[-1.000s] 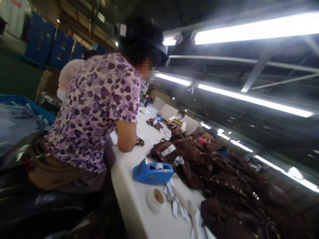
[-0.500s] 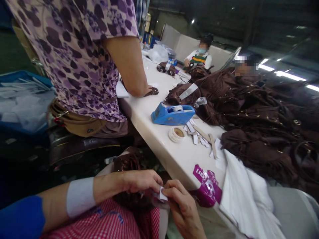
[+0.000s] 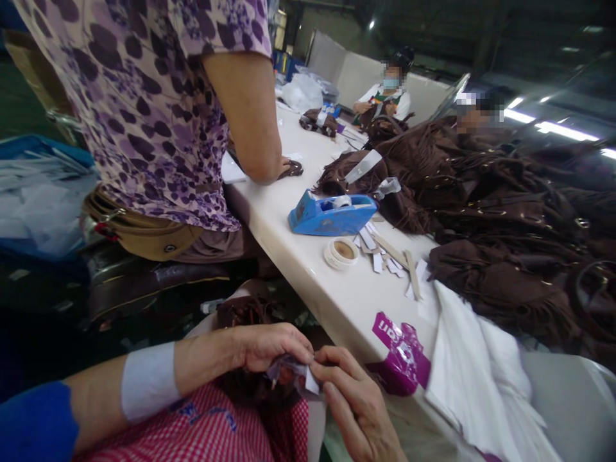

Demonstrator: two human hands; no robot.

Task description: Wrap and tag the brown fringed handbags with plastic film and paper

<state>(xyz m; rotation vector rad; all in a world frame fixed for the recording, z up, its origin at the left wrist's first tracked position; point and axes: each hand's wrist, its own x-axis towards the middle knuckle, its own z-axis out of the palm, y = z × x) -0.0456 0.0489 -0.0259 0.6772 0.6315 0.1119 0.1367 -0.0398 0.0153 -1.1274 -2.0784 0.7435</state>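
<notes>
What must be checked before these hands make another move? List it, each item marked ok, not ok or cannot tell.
1. Right hand pinching the white slip: ok, its fingers are closed at the slip's edge.
2. Left hand firmly gripping the clear film: cannot tell, its fingertips are partly hidden.
3. Film lying smooth: not ok, it is crumpled.
4. Brown bundle within reach: ok, it lies beneath the left hand.
5. Blue tape dispenser upright on the table, roll fitted: ok.
</notes>
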